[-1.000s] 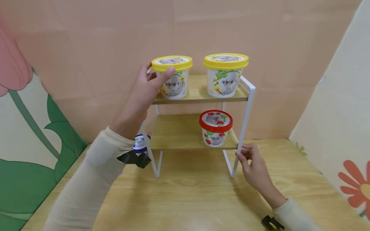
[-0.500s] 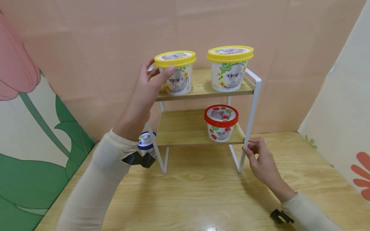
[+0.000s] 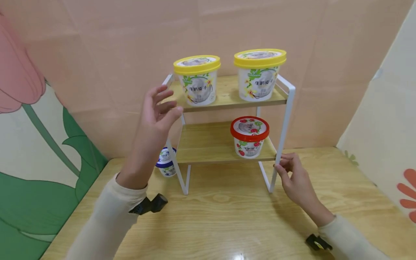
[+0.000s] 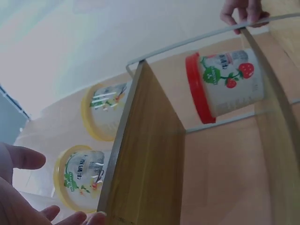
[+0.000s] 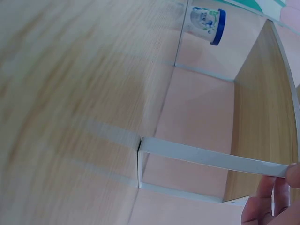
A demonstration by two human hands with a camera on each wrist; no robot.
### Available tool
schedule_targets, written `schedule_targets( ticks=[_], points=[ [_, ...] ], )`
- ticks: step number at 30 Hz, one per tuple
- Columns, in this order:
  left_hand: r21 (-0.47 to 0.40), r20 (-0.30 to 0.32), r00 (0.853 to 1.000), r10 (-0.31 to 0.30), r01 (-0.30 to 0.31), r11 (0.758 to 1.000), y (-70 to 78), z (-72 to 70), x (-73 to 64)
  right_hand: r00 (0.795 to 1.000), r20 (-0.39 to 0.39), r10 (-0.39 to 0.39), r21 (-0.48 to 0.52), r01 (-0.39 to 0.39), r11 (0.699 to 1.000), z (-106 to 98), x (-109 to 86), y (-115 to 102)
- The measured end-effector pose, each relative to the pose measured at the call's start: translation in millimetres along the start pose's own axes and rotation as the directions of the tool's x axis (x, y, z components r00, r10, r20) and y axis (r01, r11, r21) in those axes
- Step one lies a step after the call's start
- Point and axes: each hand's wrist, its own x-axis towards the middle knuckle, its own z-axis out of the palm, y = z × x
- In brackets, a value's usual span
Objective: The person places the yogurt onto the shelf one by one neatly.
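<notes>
My left hand point(image 3: 152, 122) is held off the left end of a two-tier shelf rack point(image 3: 204, 142), fingers loosely bent, with nothing in them. Just right of its fingertips, a yellow-lidded paper tub point(image 3: 199, 86) stands on the top board. A second yellow-lidded tub point(image 3: 259, 83) is at that board's right end. On the lower board, toward the right, sits a red-lidded tub point(image 3: 249, 144) with strawberries printed on it. My right hand point(image 3: 297, 182) pinches the rack's white right front leg point(image 5: 211, 158) at lower-board height, thumb in front and fingers behind.
Blue-lidded tubs point(image 3: 167, 169), one on top of another, stand on the wooden table point(image 3: 208, 224) behind the rack's left leg and are partly hidden by it. A peach-coloured backdrop point(image 3: 130, 43) rises behind, and patterned panels flank both sides.
My left hand has let go of the left yellow-lidded tub and drawn back down and left. The tub stays on the top board. The right hand keeps its hold; the head view has shifted slightly.
</notes>
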Motion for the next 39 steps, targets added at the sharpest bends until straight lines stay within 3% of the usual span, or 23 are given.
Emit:
schedule_targets(
  ticks=[6,8,12,19,25,32,39],
  points=[
    [0.052,-0.046,0.994,0.103,-0.101,0.994,-21.8,-2.3,-23.3,1.0,0.012,-0.002,0.008,0.002,1.0,0.8,1.1,-0.4],
    [0.064,-0.036,0.994,0.103,-0.101,0.993,-31.2,-1.2,-30.1,1.0,0.011,0.006,0.002,-0.006,1.0,0.8,-0.3,-0.1],
    [0.11,0.03,1.0,0.005,-0.008,0.994,-53.7,1.3,-42.4,1.0,0.011,0.017,-0.004,-0.017,1.0,1.0,-1.4,-1.0],
    [0.227,0.084,0.986,-0.147,0.125,0.966,-94.2,-1.3,-61.0,1.0,0.012,0.01,0.012,-0.01,1.0,2.9,2.6,-3.4],
    [0.253,0.124,0.973,-0.193,0.157,0.954,-119.8,-2.7,-72.1,1.0,0.016,0.014,0.001,-0.014,1.0,3.0,3.9,-3.7],
    [0.242,0.119,0.973,-0.198,0.165,0.956,-139.1,-7.9,-77.7,1.0,0.004,0.014,0.013,-0.014,1.0,1.0,1.8,-4.6],
    [0.223,0.061,0.954,-0.292,0.272,0.936,-154.3,-19.4,-78.6,1.0,0.002,0.015,0.007,-0.015,1.0,-0.6,1.5,-1.7]
  ],
)
